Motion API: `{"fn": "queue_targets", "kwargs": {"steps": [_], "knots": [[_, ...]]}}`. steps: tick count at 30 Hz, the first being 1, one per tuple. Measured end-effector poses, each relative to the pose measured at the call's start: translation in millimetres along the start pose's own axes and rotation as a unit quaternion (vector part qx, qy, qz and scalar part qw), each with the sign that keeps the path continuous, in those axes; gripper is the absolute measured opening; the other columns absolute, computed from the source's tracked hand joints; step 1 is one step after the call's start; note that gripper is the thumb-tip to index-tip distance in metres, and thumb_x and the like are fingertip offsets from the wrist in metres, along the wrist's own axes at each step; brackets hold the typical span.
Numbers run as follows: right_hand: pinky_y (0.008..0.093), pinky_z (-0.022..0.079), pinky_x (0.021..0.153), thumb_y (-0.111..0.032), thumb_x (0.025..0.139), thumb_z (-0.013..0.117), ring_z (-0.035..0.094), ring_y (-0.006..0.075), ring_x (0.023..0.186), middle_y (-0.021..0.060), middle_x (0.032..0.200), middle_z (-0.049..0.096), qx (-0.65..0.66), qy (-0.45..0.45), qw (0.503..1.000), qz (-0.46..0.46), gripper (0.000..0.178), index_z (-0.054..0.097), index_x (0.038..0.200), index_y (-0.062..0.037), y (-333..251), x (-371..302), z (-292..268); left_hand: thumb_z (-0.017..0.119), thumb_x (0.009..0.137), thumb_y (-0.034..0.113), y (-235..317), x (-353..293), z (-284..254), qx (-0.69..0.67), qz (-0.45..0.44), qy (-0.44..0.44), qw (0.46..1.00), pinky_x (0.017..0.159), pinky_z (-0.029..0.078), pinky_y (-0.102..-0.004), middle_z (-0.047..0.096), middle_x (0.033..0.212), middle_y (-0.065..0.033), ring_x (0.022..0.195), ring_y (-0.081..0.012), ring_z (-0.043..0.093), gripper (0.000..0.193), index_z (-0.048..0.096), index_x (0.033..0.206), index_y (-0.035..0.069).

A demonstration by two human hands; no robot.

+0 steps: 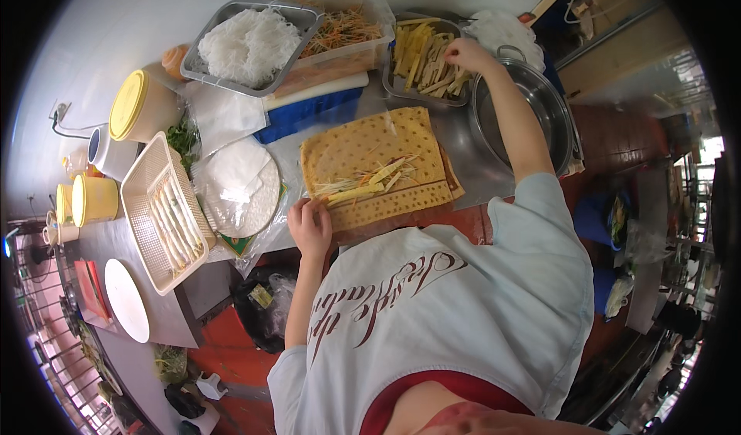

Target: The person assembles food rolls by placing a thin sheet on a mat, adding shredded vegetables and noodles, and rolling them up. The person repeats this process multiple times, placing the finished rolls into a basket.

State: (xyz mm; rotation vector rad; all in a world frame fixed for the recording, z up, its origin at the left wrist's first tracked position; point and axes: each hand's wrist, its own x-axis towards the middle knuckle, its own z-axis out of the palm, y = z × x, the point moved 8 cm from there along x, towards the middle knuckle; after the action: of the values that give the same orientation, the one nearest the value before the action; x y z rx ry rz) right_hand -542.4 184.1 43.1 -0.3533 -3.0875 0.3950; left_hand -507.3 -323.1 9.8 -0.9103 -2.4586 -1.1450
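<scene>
My left hand [309,226] rests flat, fingers loosely curled, on the near edge of the yellow cloth [370,153]; my right hand [465,53] pinches yellow strips [421,60] in the far tray [394,88].

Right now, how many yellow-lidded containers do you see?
3: a big tub at the left by the herbs, and two smaller jars lower left, side by side. Others may be hidden.

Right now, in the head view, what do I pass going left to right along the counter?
Yellow-lidded tub → beige basket of rolls → stack of rice paper → yellow mat with filling → steel pot.
</scene>
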Motion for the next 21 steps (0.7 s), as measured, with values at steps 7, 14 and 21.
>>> {"fn": "queue_targets", "kwargs": {"steps": [7,14,21], "knots": [[0.0341,0.051,0.069,-0.024,0.077,0.068,0.065,0.0202,0.077,0.0083,0.083,0.069,0.204,-0.038,0.974,0.088,0.022,0.071,0.088,-0.0054,11,5,-23,0.064,0.075,0.005,-6,-3,1,0.010,-0.006,-0.002,1.000,0.075,0.043,-0.0408,0.058,0.095,-0.0131,0.085,-0.0320,0.055,0.013,0.059,0.088,0.004],[0.0342,0.052,0.069,-0.018,0.071,0.068,0.065,0.0224,0.076,0.0130,0.080,0.068,0.115,-0.109,0.980,0.122,0.025,0.068,0.089,-0.0002,15,7,8,0.063,0.077,0.003,2,2,0,0.002,-0.001,-0.008,1.000,0.075,0.044,-0.0405,0.057,0.093,-0.0148,0.085,-0.0327,0.055,0.012,0.059,0.089,0.003],[0.0390,0.050,0.074,-0.015,0.070,0.067,0.062,0.0362,0.088,0.0226,0.090,0.065,-0.084,-0.021,0.985,0.152,0.032,0.061,0.096,0.0024,-19,-8,23,0.062,0.077,0.003,2,1,-2,0.003,-0.002,-0.008,1.000,0.075,0.043,-0.0402,0.058,0.094,-0.0137,0.084,-0.0319,0.054,0.013,0.059,0.089,0.003]]}}
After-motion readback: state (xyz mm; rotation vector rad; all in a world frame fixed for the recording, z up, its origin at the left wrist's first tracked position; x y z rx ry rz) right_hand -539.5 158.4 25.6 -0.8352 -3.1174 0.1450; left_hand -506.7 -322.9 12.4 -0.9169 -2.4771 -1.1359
